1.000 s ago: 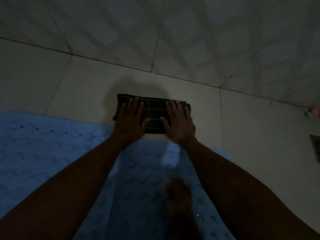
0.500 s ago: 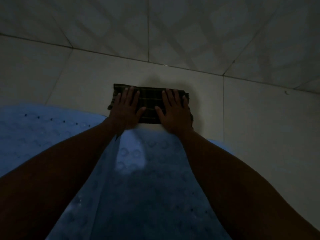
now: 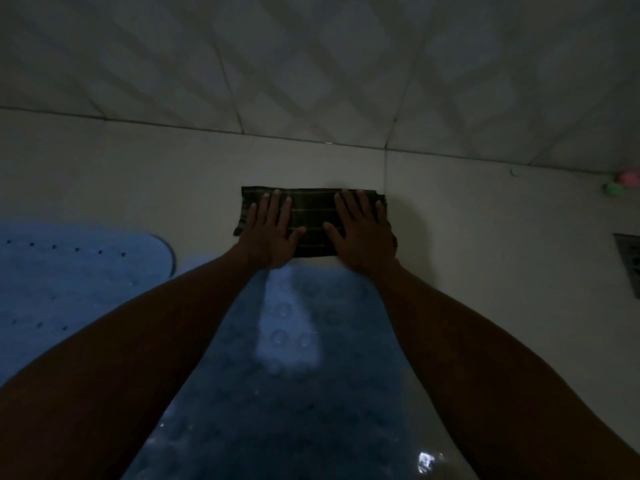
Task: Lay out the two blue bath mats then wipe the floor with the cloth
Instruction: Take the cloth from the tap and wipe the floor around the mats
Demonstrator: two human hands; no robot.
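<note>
- I see the cloth lying folded and flat on the pale floor, a little way short of the wall.
- My left hand presses on the left part of the cloth and my right hand on its right part. Both are spread flat with fingers open, pushing down, not gripping anything.
- The near edge of the cloth is just beside the front end of the blue mat under my arms. If I pull back too far, I think the cloth could catch on that mat and bunch it up.
- The second blue mat lies to the left of the cloth, well apart. A wide sweep left might drag its rounded end.
- My hands only press, so the cloth could slide out from under them or unfold if I push fast.
- The floor may be slick, and my hands could slip forward toward the wall.
- Far right of the cloth are a floor drain and small pink and green things. It is too dark to tell what those are, so I might bump them.
</note>
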